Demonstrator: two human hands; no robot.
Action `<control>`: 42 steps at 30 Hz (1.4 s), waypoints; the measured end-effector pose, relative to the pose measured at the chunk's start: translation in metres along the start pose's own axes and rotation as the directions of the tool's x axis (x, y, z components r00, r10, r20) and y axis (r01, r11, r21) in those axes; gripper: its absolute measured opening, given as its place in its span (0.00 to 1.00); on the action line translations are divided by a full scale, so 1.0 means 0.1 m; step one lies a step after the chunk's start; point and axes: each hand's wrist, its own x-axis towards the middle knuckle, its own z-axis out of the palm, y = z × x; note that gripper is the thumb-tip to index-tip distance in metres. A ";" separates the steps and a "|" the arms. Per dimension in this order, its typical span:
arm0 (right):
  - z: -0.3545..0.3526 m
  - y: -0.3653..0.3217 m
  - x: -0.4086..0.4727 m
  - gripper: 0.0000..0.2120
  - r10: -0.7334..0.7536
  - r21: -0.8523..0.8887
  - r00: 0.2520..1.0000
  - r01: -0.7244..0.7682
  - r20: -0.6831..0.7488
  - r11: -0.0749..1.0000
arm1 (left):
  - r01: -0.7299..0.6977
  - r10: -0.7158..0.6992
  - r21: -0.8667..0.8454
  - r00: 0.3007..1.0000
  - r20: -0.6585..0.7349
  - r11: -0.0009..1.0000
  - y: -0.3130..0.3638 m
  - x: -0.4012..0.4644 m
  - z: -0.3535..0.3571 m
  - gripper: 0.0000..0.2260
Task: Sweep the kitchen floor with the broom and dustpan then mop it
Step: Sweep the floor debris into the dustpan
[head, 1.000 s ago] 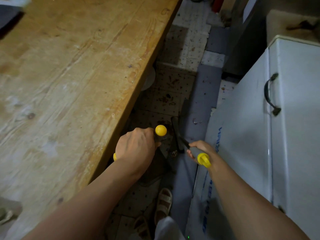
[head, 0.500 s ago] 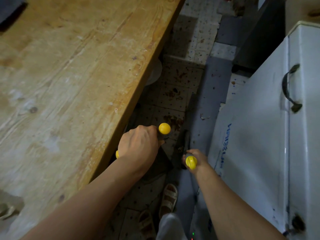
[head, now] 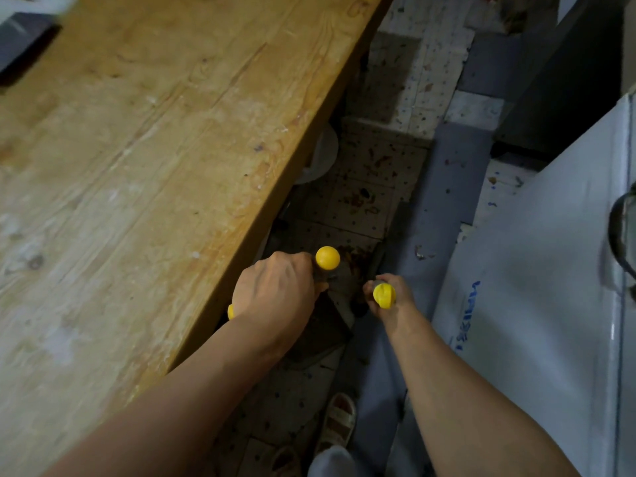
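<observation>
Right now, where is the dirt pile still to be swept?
In the head view, the brown debris lies on the speckled floor tiles at centre, between the wooden table and the white chest, just beyond both hands.

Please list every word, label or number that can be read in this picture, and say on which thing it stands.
Blue lettering on the side of the white chest freezer: two short printed strings, seen sideways and too blurred to read.
No other text shows on the wooden table, the floor tiles or the yellow handle ends.
</observation>
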 end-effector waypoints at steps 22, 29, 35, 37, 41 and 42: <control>-0.14 -0.98 -0.21 0.09 -0.029 0.070 0.994 0.022 0.102 0.997 | -0.003 0.004 0.017 0.998 -0.063 1.000 0.53 0.47 -0.40 0.15; -0.32 -1.28 -0.24 0.10 -0.072 0.028 0.997 0.071 0.027 0.997 | -0.045 0.044 -0.012 0.997 -0.068 0.999 0.66 0.72 -0.47 0.13; -0.36 -1.53 -0.08 0.08 -0.136 -0.083 0.989 0.130 -0.060 0.988 | -0.082 0.080 -0.035 0.995 -0.060 0.996 0.76 1.07 -0.51 0.13; -0.34 -1.61 0.05 0.08 -0.138 -0.111 0.986 0.127 -0.096 0.986 | -0.091 0.089 -0.034 0.994 -0.058 0.995 0.80 1.24 -0.53 0.13; -0.24 -1.79 0.37 0.09 -0.126 -0.123 0.982 0.109 -0.139 0.986 | -0.130 0.128 -0.031 0.990 -0.053 0.991 0.89 1.54 -0.59 0.14; -0.21 -1.84 0.49 0.09 -0.120 -0.136 0.979 0.098 -0.167 0.986 | -0.135 0.133 -0.027 0.990 -0.047 0.990 0.91 1.61 -0.60 0.14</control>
